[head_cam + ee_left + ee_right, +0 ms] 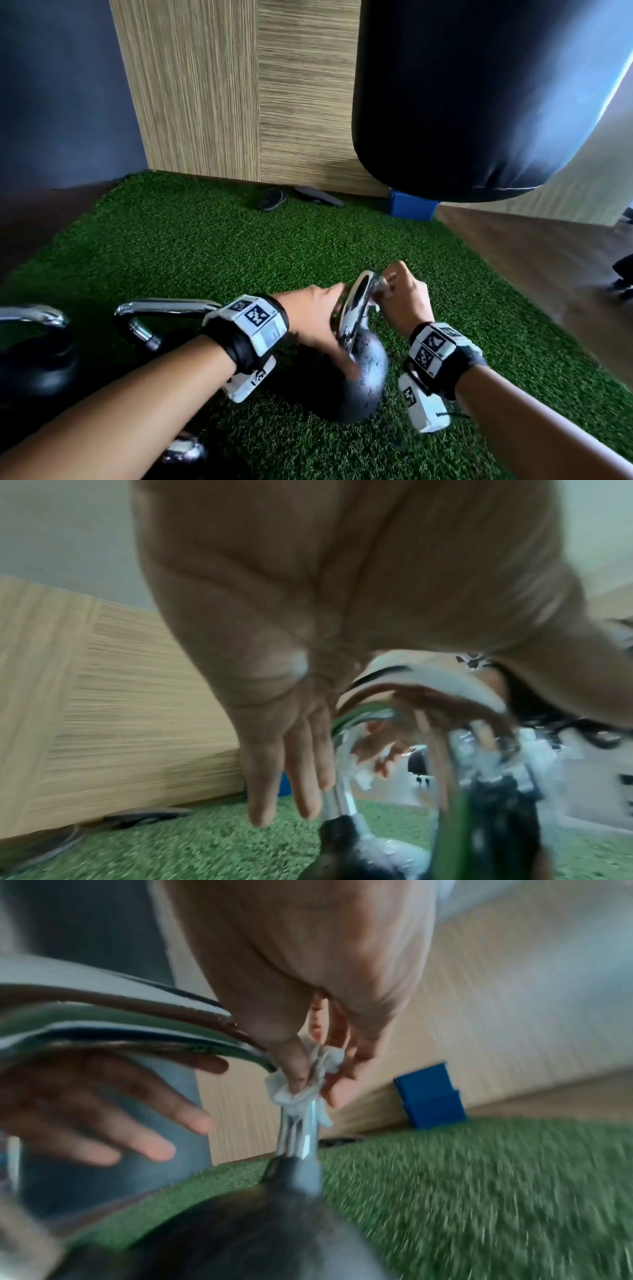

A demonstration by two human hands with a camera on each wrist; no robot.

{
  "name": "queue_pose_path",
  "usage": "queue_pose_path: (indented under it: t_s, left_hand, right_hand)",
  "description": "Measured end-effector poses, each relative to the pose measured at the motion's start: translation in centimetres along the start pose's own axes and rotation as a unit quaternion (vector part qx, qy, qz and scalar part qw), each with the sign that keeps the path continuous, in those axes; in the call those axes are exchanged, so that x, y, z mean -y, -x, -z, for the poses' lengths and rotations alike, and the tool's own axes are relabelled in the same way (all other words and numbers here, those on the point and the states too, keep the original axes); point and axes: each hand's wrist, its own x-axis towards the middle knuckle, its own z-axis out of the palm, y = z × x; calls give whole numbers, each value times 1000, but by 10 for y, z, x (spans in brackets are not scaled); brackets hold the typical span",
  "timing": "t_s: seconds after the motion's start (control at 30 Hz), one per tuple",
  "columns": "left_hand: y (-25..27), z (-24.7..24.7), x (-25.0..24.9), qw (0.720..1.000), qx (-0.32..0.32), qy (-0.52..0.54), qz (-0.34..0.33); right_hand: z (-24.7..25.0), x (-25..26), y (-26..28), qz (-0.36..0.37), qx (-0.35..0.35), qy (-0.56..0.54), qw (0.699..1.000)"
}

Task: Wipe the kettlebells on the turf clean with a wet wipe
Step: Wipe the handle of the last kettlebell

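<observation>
While right hand (308, 969) pinches wet wipe (301, 1088), kettlebell handle (299, 1139) inside grip

The head view looks forward and down from above onto the turf (205, 240), facing the wood-grain wall (239, 85) at its far edge. Both wrist views sit very low and close, just behind each palm. The left wrist view looks along the left hand (291, 642) towards the same wall, the right wrist view along the right hand (308, 961). All three share the chrome handle (356, 308) of the kettlebell (366, 377) and the blue box (411, 205) at the turf's far edge.
</observation>
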Motion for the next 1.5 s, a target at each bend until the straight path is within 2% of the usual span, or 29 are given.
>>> queue_pose_path:
  t_s: [0.07, 0.13, 0.17, 0.27, 0.37, 0.57, 0.67, 0.8, 0.93, 1.07, 1.27, 1.37, 1.5]
  left_hand:
    - [3, -5, -19, 998, -50, -34, 21]
    - [0, -15, -33, 992, -111, -46, 34]
    - [-2, -19, -36, 989, -141, -35, 40]
    - [-7, -23, -37, 982, -177, 17, 61]
    - [-8, -15, -32, 986, -158, 27, 52]
    - [-9, 26, -4, 999, -47, -4, -26]
    - [-19, 39, -2, 998, -17, -45, -39]
    - [-24, 34, -7, 996, -19, -87, -22]
    - [-2, 37, -25, 995, -26, -88, 36]
    - [29, 89, -63, 993, -87, 12, 85]
    - [77, 211, -170, 982, -85, 91, 143]
    - [96, 279, -237, 981, -74, 116, 139]
    - [113, 378, -330, 984, -65, 132, 98]
  right_hand:
    - [16, 8, -7, 98, 64, 45, 992]
    - [24, 18, -12, 151, 126, 120, 973]
    - [26, 22, -14, 168, 136, 161, 963]
    - [26, 26, -12, 170, 138, 212, 952]
    - [28, 30, -9, 167, 130, 214, 954]
    - [47, 32, 7, 111, 125, 223, 960]
    - [54, 28, 21, 62, 115, 225, 966]
    - [57, 28, 29, 11, 121, 208, 970]
    - [82, 52, 17, -87, 199, 172, 961]
    - [146, 87, 3, -158, 219, 131, 954]
    - [290, 188, -14, -225, 219, 68, 947]
    - [378, 248, -26, -243, 194, 45, 949]
    - [495, 320, -48, -272, 157, 11, 949]
